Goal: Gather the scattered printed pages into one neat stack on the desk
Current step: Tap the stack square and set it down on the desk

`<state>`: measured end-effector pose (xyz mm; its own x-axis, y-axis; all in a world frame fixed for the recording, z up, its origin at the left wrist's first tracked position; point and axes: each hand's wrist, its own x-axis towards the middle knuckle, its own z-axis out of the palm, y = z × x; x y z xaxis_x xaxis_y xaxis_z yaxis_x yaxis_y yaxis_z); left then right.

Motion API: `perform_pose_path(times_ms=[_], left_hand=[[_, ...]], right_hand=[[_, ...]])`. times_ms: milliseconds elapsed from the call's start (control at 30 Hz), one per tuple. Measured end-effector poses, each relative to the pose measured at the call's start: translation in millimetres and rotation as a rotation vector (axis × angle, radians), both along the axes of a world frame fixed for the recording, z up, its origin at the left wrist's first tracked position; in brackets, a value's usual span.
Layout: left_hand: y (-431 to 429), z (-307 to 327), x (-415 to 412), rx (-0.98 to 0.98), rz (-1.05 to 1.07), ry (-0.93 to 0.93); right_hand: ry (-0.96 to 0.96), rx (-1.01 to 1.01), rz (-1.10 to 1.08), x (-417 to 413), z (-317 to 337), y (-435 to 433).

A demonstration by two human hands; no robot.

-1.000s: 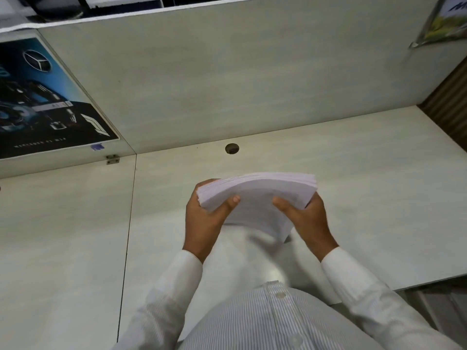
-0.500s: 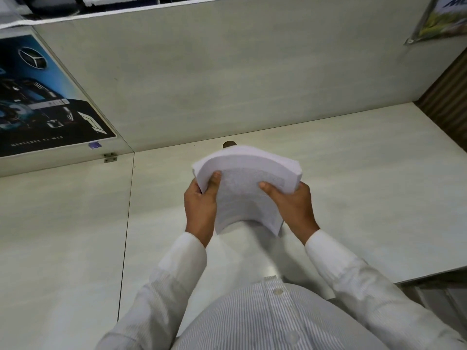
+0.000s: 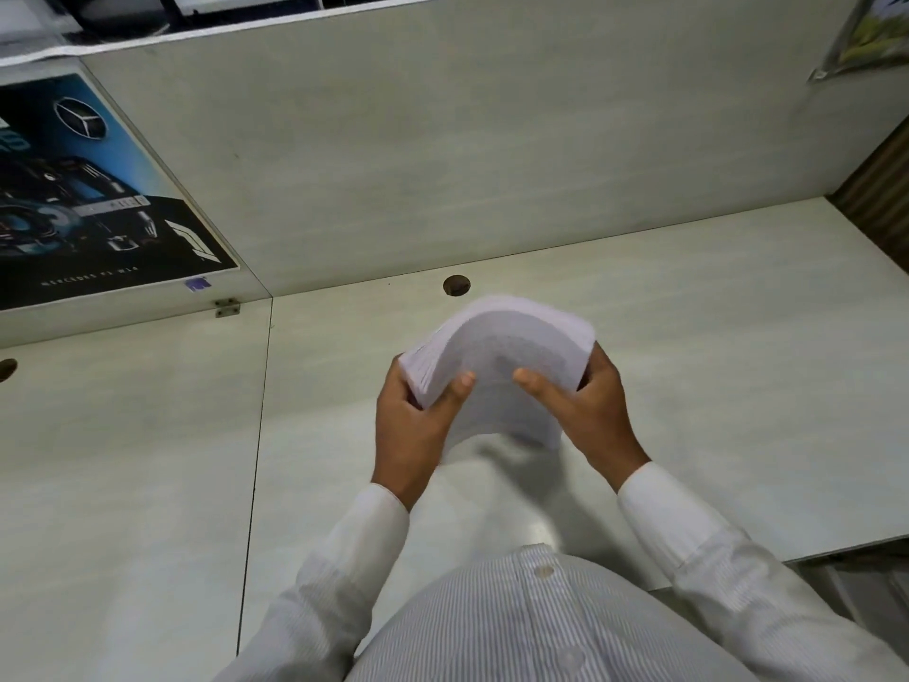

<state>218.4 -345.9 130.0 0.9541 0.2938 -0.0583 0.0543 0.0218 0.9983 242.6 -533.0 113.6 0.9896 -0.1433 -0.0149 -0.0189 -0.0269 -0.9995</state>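
Note:
A thick stack of white printed pages [image 3: 511, 351] is held in the air above the pale desk [image 3: 713, 366], near its middle. The stack bows upward into an arch. My left hand [image 3: 415, 425] grips its left edge, thumb on top. My right hand [image 3: 585, 411] grips the right edge the same way, thumb lying across the top sheet. The fingers of both hands are hidden under the paper. No loose pages lie on the desk.
A round cable hole [image 3: 456, 286] sits in the desk just beyond the stack. A dark car poster [image 3: 83, 199] hangs on the left partition. A seam [image 3: 258, 435] splits the desk from a left section. The desk's front edge runs at lower right.
The stack went from fairly flat and level to bent into an arch, and both hands shifted slightly forward toward the cable hole while keeping their hold.

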Motion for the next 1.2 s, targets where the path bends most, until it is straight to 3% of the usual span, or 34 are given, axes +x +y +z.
perform_pose_path(times_ms=[100, 467, 600, 733, 800, 867, 1033, 1200], left_hand=[[8, 0, 3, 0.003, 0.083, 0.007], [3, 8, -5, 0.014, 0.013, 0.060], [24, 40, 2, 0.306, -0.214, -0.022], [39, 80, 22, 0.925, -0.561, 0.041], [27, 88, 36, 1.238, -0.639, 0.088], [6, 87, 49, 1.426, -0.660, 0.120], [-30, 79, 68, 1.508, -0.715, 0.211], [-29, 81, 78, 1.580, -0.734, 0.169]], right_hand=[[0.008, 0.051, -0.047, 0, 1, -6], [0.024, 0.036, -0.019, -3, 0, -2], [0.052, 0.048, -0.013, -2, -1, -6], [0.092, 0.034, 0.007, -1, -1, -10], [0.102, 0.049, 0.026, 0, -3, -11], [0.106, 0.061, 0.041, 2, -6, -12], [0.146, 0.040, 0.077, 9, -13, -21], [0.228, -0.022, 0.040, 16, -42, -33]])
